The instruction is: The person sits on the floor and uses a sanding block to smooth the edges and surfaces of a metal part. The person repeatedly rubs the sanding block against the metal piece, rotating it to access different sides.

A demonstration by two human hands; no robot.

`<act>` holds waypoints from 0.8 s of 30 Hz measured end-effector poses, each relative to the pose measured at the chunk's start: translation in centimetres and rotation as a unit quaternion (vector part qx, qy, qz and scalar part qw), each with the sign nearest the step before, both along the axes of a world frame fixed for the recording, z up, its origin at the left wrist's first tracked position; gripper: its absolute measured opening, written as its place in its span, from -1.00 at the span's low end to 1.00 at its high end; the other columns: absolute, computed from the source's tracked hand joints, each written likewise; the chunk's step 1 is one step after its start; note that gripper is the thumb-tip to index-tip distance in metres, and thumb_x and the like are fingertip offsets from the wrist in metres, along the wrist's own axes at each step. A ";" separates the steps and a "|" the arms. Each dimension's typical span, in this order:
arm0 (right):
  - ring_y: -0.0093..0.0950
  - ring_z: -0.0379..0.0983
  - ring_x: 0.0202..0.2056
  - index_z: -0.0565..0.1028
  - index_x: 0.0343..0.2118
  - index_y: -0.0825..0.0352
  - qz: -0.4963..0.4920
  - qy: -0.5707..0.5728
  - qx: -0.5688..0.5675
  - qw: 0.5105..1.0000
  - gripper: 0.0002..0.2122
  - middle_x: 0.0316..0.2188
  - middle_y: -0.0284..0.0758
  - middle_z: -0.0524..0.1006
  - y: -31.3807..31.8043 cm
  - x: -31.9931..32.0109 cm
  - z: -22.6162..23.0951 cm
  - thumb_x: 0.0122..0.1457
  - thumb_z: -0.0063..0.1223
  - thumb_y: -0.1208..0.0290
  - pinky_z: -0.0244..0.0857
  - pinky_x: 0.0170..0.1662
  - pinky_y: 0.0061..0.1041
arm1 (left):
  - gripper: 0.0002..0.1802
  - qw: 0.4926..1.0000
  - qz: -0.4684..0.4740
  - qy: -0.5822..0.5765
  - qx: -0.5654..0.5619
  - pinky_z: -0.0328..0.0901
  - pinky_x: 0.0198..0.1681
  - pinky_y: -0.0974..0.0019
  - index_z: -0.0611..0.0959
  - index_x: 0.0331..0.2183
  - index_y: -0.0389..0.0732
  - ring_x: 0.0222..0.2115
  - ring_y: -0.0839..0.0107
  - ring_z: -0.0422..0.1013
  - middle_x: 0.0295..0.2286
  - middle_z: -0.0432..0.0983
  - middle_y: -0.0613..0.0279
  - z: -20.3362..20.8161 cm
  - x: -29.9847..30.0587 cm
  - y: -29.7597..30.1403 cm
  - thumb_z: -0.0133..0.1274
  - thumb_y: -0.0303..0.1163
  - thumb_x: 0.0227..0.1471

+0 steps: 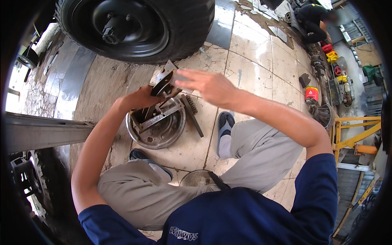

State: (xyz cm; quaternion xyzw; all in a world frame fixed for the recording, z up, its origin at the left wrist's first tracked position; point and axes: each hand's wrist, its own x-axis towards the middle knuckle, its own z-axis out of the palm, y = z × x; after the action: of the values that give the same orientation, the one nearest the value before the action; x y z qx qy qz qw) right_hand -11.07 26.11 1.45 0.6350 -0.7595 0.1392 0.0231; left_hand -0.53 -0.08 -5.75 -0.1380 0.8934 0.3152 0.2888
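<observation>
My left hand (143, 98) is closed around a dark, curved metal part (162, 86) that looks like a brake shoe. It is tilted up, and a rusty flat metal end (169, 67) shows above it. My right hand (212, 87) reaches in from the right, fingers stretched toward the part and slightly blurred; I cannot tell whether they touch it. Below, a worn round metal drum or rim (157, 141) lies on the floor with a rusty metal frame (163, 116) across it. Beside it lies a wire brush (192, 109), its dark handle toward me.
A big tyre on a black wheel (183, 32) stands just ahead. A grey metal beam (49, 134) juts in from the left. At right are a red tin (311, 94), mechanical parts and a yellow metal frame (355, 141). Another person (312, 22) crouches at far right.
</observation>
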 end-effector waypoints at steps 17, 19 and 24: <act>-0.17 0.48 0.12 0.37 0.29 0.04 -0.040 -0.039 0.049 0.997 -0.34 0.28 -0.21 0.37 -0.3 0.5 0.3 0.11 -0.17 0.74 0.47 0.12 -0.24 | -0.54 1.000 0.015 0.028 0.000 0.38 -0.06 0.16 0.70 -0.12 -0.11 -0.23 0.27 0.55 -0.30 0.66 0.12 -0.6 0.2 -0.1 0.20 0.04 0.11; -0.15 0.50 0.10 0.37 0.29 0.09 -0.053 -0.025 0.053 0.997 -0.37 0.28 -0.19 0.37 -0.3 0.5 0.3 0.12 -0.17 0.71 0.49 0.09 -0.23 | -0.43 1.000 0.010 0.018 0.009 0.38 -0.03 0.15 0.67 -0.07 -0.20 -0.17 0.20 0.55 -0.24 0.65 0.02 0.3 -0.2 0.2 0.19 0.09 0.10; -0.13 0.53 0.07 0.35 0.30 0.14 -0.042 0.024 0.036 0.998 -0.39 0.25 -0.04 0.38 -0.7 0.7 0.7 0.15 -0.17 0.68 0.51 0.06 -0.23 | -0.24 1.000 -0.009 -0.007 -0.008 0.39 0.03 0.12 0.61 0.02 -0.32 -0.07 0.07 0.56 -0.14 0.63 -0.14 1.0 -0.4 0.3 0.18 0.18 0.06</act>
State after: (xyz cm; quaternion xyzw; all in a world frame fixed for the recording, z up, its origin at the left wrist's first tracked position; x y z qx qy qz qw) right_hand -10.37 25.43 2.16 0.6064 -0.7890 0.0954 0.0240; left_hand -0.92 0.25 -4.71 -0.1346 0.8950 0.3042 0.2972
